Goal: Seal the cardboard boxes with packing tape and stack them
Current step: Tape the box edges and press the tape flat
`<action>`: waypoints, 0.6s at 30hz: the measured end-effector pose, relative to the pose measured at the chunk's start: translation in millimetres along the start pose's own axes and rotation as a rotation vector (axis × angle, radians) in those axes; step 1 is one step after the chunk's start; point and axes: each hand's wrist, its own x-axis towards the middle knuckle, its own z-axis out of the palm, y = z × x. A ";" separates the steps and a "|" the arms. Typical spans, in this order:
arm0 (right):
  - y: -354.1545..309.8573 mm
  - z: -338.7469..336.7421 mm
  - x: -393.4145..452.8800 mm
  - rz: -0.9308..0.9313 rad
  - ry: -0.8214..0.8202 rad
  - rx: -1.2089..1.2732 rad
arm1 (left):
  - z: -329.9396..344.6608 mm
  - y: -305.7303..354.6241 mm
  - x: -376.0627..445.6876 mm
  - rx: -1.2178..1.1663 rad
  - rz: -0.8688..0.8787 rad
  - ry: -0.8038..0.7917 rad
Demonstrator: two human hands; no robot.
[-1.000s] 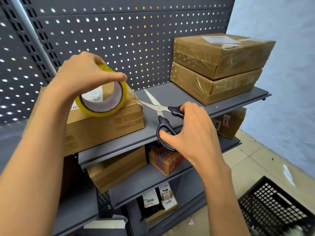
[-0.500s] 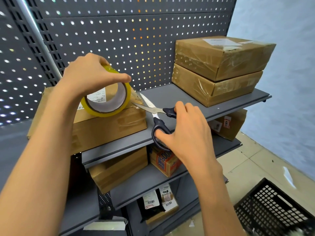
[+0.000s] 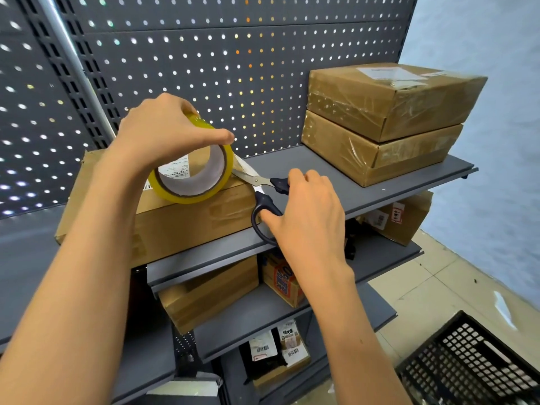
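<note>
A cardboard box (image 3: 187, 223) lies on the grey top shelf (image 3: 321, 173) at the left. My left hand (image 3: 163, 133) grips a yellowish roll of packing tape (image 3: 193, 182) just above the box's right end, thumb across the roll's top. A strip of tape runs from the roll down to the box. My right hand (image 3: 306, 211) holds black-handled scissors (image 3: 263, 194) with fingers through the loops; the blades are at the tape strip beside the roll. Two taped boxes (image 3: 388, 124) stand stacked at the shelf's right end.
A perforated metal back panel (image 3: 233, 68) rises behind the shelf. Lower shelves hold more cardboard boxes (image 3: 207, 293) and small parcels (image 3: 277, 349). A black plastic crate (image 3: 473, 363) stands on the tiled floor at lower right. A pale blue wall is to the right.
My right hand has brought the scissors leftward until the blades reach the tape strip by the roll. The left hand keeps the roll over the box.
</note>
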 end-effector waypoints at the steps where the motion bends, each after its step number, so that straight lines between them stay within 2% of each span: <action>1: -0.2 0.4 0.3 0.005 -0.002 0.009 | -0.1 0.0 -0.4 -0.001 -0.002 0.001; 18: -11.9 7.0 20.6 0.083 0.036 0.143 | -4.7 -14.5 -6.7 -0.139 -0.067 0.016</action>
